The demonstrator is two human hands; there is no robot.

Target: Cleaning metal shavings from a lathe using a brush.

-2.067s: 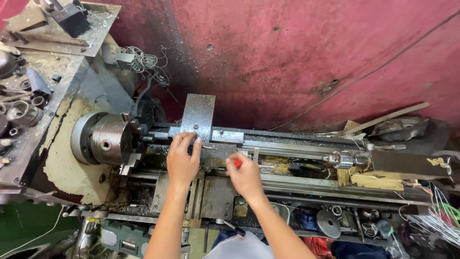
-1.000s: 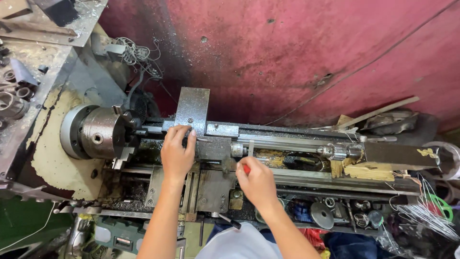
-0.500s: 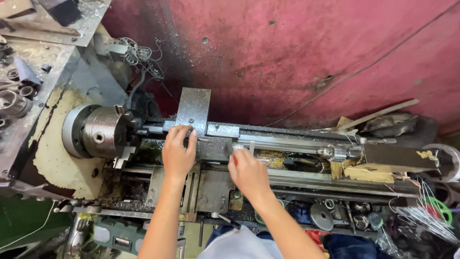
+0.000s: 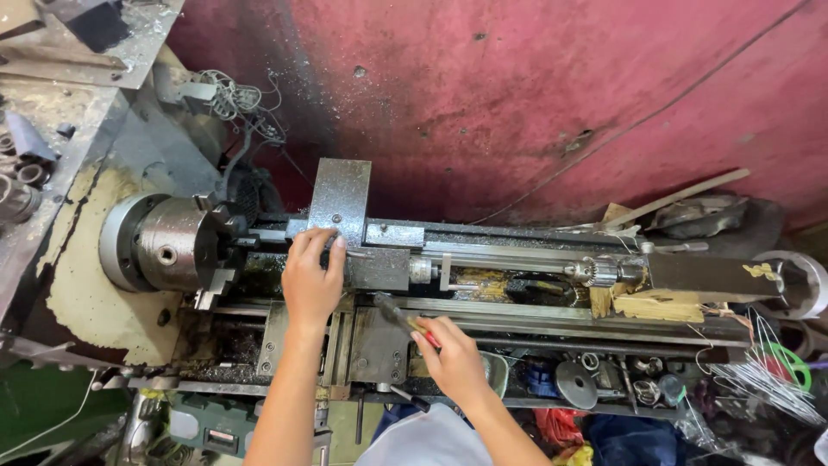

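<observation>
I look down on a small metal lathe [image 4: 483,259]. My left hand [image 4: 312,278] rests on the tool post and carriage just right of the three-jaw chuck [image 4: 164,243], fingers curled against a grey upright plate [image 4: 340,200]. My right hand [image 4: 453,362] is lower, near the lathe's front edge, and grips a tool with a red handle and dark metal tip [image 4: 398,316]. The tip points up and left toward the carriage. A drill chuck on the tailstock [image 4: 591,273] sits further right along the bed.
A pink wall [image 4: 535,95] stands behind the lathe. A cluttered metal shelf [image 4: 34,147] with rings and parts is at the left. Loose discs, sockets and bits lie in the tray at lower right [image 4: 604,380], beside a bundle of wires [image 4: 763,371].
My right hand has pulled back from the carriage toward the lathe's front edge, bringing the red-handled tool with it. My left hand stays on the tool post.
</observation>
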